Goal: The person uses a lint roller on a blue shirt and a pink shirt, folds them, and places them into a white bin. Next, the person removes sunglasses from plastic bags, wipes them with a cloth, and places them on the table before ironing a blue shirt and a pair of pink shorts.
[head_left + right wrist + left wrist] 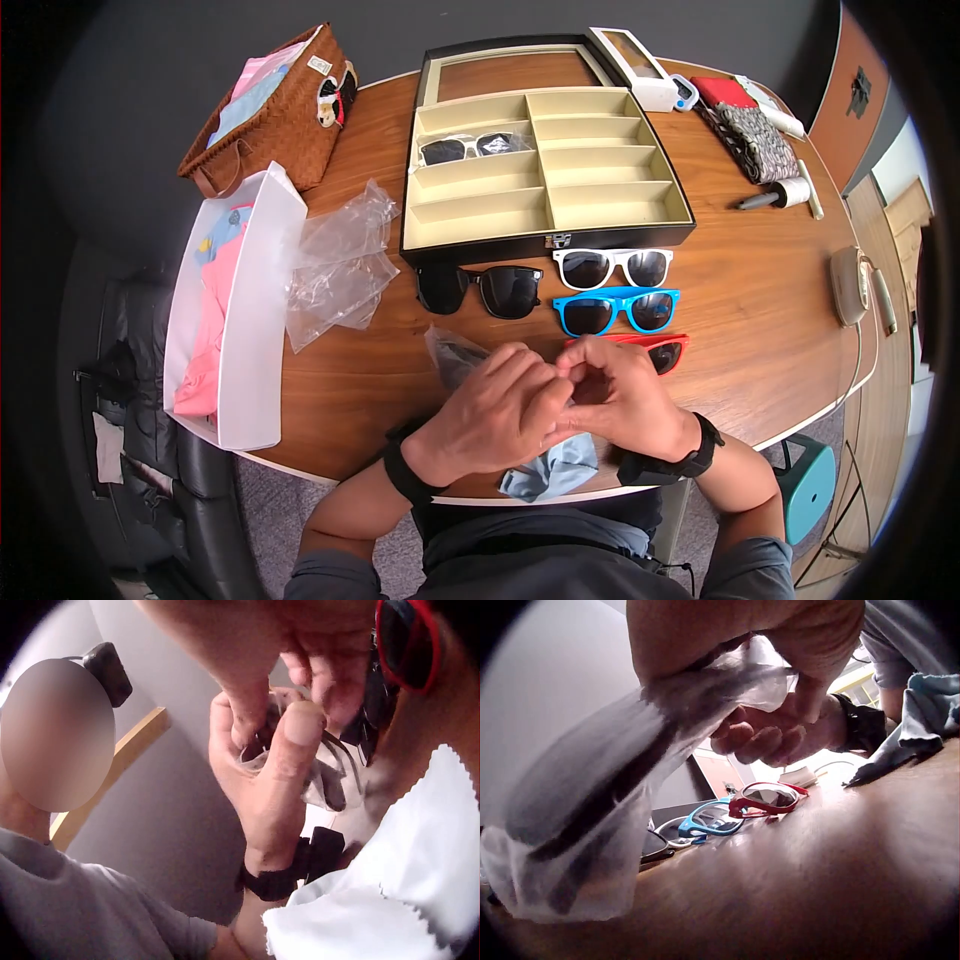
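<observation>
Left to right along the tabletop [770, 330]: white tray [255, 300] with pink cloth overhanging the left edge, woven basket [285, 110] at the far left corner, 2 empty clear bags [340, 265] crumpled beside the tray. At the near edge, left hand [495, 405] pinching the mouth of a clear plastic sleeve [592, 825] with dark sunglasses inside, sleeve trailing leftward over the wood. Right hand [625, 395] meeting it knuckle to knuckle, fingertips curled onto the same sleeve opening, seen pinching film in the right wrist view.

Risks, as a judgement: thin film likely to tear unevenly or snag on a hinge if pulled apart too sharply; glasses apt to slide out the loose end and knock the wood near the edge; lenses easily smudged by fingers.

Close by: blue cloth [555, 468] draped over the near edge under the wrists; red sunglasses [665, 352] touching the right hand, easily nudged. Beyond, black sunglasses [480, 288], white sunglasses [612, 266], blue sunglasses [617, 310] lined up before the open case [545, 240], 1 bagged pair in its upper left compartment. Lint roller [778, 195] and patterned pouch [755, 140] toward the far right corner.
</observation>
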`<state>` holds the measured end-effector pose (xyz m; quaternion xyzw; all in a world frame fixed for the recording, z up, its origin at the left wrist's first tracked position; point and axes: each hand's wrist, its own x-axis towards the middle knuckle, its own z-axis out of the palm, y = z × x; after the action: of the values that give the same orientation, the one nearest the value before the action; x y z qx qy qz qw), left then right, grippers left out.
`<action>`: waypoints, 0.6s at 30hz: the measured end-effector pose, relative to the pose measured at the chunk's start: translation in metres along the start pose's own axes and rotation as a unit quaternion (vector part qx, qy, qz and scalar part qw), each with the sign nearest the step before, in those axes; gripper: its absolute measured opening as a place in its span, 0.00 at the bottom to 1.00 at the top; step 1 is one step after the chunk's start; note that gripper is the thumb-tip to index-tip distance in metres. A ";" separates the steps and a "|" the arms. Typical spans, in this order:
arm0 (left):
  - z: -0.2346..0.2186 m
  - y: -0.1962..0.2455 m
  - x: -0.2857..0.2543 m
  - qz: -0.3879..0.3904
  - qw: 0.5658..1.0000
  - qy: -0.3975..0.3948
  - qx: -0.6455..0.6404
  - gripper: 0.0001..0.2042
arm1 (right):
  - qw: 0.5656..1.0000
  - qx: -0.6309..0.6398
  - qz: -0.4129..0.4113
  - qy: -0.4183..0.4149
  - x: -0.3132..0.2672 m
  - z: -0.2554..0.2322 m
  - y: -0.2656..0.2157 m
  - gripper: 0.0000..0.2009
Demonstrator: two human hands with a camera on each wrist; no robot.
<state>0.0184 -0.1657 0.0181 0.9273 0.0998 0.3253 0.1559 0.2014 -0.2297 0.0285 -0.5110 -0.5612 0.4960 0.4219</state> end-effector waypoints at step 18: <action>0.001 0.003 0.000 0.023 0.997 0.015 -0.072 0.44 | 0.995 -0.055 -0.087 -0.005 0.001 0.008 0.009 0.05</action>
<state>0.0190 -0.1684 0.0184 0.9108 0.0566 0.3490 0.2130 0.1946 -0.2299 0.0187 -0.4799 -0.6319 0.4283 0.4323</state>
